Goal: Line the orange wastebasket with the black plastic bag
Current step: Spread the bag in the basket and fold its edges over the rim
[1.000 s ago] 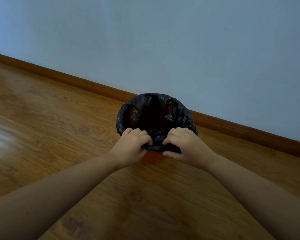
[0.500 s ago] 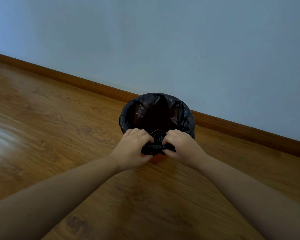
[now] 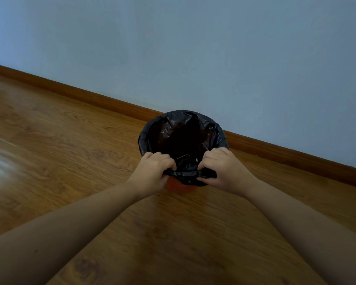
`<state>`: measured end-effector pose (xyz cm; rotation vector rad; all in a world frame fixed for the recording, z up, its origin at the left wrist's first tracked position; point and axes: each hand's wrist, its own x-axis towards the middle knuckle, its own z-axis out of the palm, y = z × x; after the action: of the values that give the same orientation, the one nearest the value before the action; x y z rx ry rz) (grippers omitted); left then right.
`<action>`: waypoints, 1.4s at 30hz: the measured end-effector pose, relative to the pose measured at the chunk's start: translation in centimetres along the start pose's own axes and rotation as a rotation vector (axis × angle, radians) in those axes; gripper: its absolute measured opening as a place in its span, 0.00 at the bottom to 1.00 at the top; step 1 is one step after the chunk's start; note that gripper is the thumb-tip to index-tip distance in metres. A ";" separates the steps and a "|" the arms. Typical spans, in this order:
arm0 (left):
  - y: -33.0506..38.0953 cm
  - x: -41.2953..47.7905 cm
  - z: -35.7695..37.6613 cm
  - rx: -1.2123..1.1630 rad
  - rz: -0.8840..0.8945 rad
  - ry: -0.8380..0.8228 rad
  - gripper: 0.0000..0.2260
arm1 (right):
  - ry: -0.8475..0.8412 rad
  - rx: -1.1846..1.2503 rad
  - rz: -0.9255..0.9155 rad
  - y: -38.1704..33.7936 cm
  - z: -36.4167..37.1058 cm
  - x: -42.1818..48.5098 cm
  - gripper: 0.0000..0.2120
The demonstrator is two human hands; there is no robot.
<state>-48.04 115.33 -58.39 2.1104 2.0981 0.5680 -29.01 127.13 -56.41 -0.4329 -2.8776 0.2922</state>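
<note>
- Black plastic bag point(image 3: 183, 134) sits inside the orange wastebasket point(image 3: 178, 187), its mouth folded out over the rim on the far and side edges; the film is crinkled and glossy, and no print, logo or lettering can be read on it
- Orange wastebasket stands on the wooden floor point(image 3: 70, 161), near the brown skirting board point(image 3: 90, 95) under a pale blue wall point(image 3: 193, 48); only a small patch of orange shows low on the near side, between the wrists, with no label visible
- Left hand point(image 3: 152, 173) is closed, fingers curled round a bunch of bag film at the near rim
- Right hand point(image 3: 222, 169) is likewise closed on gathered film at the near rim, just beside the left; a twisted band of black plastic runs between the two fists
- Both bare forearms reach in from the bottom corners; the left edge of the floor shows a blurred glare
</note>
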 end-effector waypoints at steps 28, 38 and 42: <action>-0.9 0.0 -1.3 -0.035 -0.035 -0.103 0.07 | -0.020 0.084 0.026 -0.3 0.5 0.8 0.08; 1.4 0.6 0.1 -0.049 -0.020 -0.066 0.10 | 0.012 0.097 0.065 -1.8 2.1 1.5 0.10; 1.3 0.8 0.2 -0.080 -0.050 -0.060 0.08 | 0.085 0.164 0.064 -1.2 1.2 0.8 0.12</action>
<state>-46.79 116.08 -58.02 2.0011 2.0549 0.5655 -30.41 126.07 -57.12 -0.4944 -2.7344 0.5032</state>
